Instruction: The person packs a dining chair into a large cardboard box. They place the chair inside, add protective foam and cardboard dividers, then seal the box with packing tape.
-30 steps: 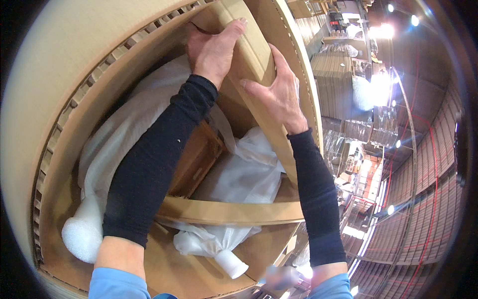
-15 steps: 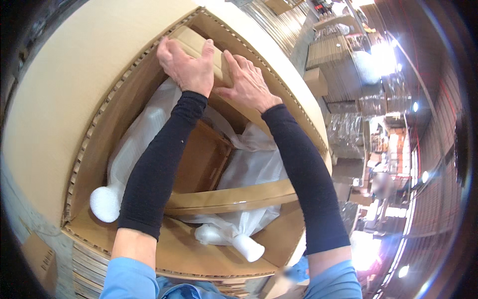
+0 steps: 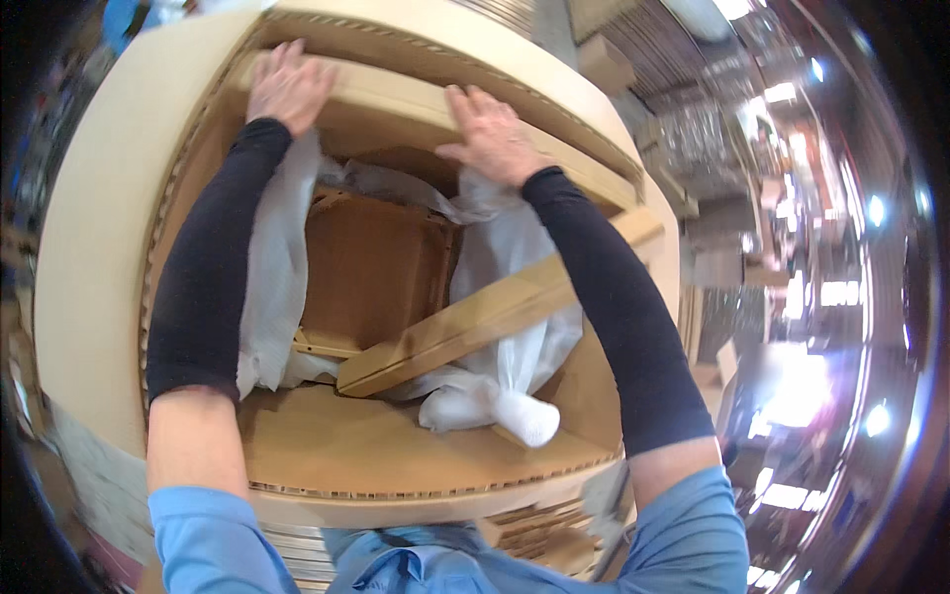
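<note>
A large cardboard box (image 3: 336, 475) lies open in front of me. Across its far end runs a folded cardboard bar (image 3: 391, 91). My left hand (image 3: 289, 87) rests on the bar's left end with fingers stretched out. My right hand (image 3: 497, 137) lies on it farther right, fingers spread. Inside the box, white foam wrap (image 3: 515, 243) covers parts around a brown panel (image 3: 371, 262). A second cardboard bar (image 3: 465, 322) slants over the wrapped parts, its right end partly behind my right forearm. Near the front sits a rounded white foam end (image 3: 526, 420).
Pale box flaps (image 3: 94, 257) spread out at the left. Stacked cardboard (image 3: 549, 525) lies below the near edge, by my body. To the right stretches a warehouse area with wrapped stacks (image 3: 698, 134) and a small carton (image 3: 606, 64).
My hands have moved apart along the far bar, the left one toward its left end. The far bar now lies along the box's far side. The second bar slants more steeply.
</note>
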